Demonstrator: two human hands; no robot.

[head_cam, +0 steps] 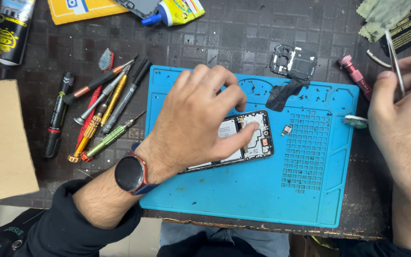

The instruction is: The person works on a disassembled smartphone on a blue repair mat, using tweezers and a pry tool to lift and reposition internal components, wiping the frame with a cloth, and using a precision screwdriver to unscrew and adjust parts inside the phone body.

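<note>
An opened smartphone point(258, 138) lies with its back cover off in the middle of a blue repair mat point(262, 195). My left hand point(200, 119) rests on top of it, thumb pressing on the phone's inner parts near its upper end. A dark watch sits on that wrist. My right hand point(403, 109) hovers off the mat's right edge, holding metal tweezers point(396, 64) that point up and away. A tiny loose part point(287, 129) lies on the mat just right of the phone.
Several screwdrivers and pens point(103, 109) lie left of the mat. A black phone frame piece point(293, 62) and black strip rest at the mat's top. A pink tool point(355, 76), glue tube point(174, 12), spray can point(13, 28) and cardboard box point(3, 138) surround it.
</note>
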